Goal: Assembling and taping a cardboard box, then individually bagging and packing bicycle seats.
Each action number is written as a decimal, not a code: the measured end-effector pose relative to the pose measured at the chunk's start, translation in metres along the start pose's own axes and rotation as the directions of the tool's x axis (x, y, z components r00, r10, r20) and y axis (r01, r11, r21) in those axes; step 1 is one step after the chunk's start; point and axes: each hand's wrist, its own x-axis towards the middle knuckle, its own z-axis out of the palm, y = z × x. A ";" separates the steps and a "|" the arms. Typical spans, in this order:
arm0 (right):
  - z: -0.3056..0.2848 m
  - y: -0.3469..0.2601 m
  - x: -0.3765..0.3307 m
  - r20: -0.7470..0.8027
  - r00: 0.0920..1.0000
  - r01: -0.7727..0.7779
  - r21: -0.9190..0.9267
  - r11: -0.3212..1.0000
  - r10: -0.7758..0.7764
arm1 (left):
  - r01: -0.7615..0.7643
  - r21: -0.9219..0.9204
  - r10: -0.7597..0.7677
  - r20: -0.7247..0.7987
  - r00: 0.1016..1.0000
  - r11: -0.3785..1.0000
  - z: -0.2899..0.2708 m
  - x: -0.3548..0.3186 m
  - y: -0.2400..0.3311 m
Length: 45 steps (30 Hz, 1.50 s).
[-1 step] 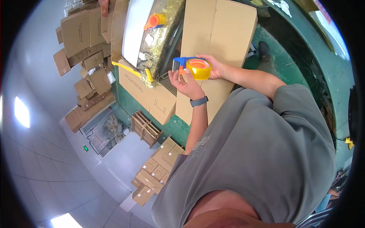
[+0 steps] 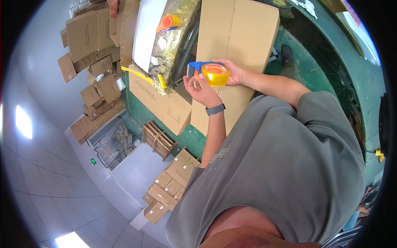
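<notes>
While a carton (image 2: 235, 37) lies beside a table (image 2: 173, 51), the right hand (image 2: 235, 73) and left hand (image 2: 205, 93) have a dispenser (image 2: 208, 72) between them, over the carton.
On the table lie a white sheet (image 2: 145, 31) and, to its right, a second dispenser (image 2: 167, 22). The right hand is clamped on the held dispenser's right end, its fingers partly hidden behind; the left hand's fingers curl, partly spread, at the left end, and I cannot tell whether they press it. The blue-and-orange dispenser carries a yellow roll (image 2: 219, 79). A dark watch (image 2: 215, 109) rings the left wrist.
</notes>
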 end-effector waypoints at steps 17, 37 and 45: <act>-0.003 -0.004 0.006 0.052 0.998 0.026 0.018 1.000 -0.027 | 0.172 0.007 -0.172 0.007 0.985 0.985 -0.004 0.054 -0.005; -0.009 0.000 0.010 0.018 1.000 0.011 0.011 1.000 -0.011 | 0.818 -0.566 -0.462 0.701 0.544 0.104 -0.056 0.091 -0.024; -0.018 -0.002 -0.002 -0.038 0.999 0.025 -0.054 0.998 -0.027 | -0.297 0.664 -0.104 0.493 0.863 0.686 -0.136 0.055 -0.102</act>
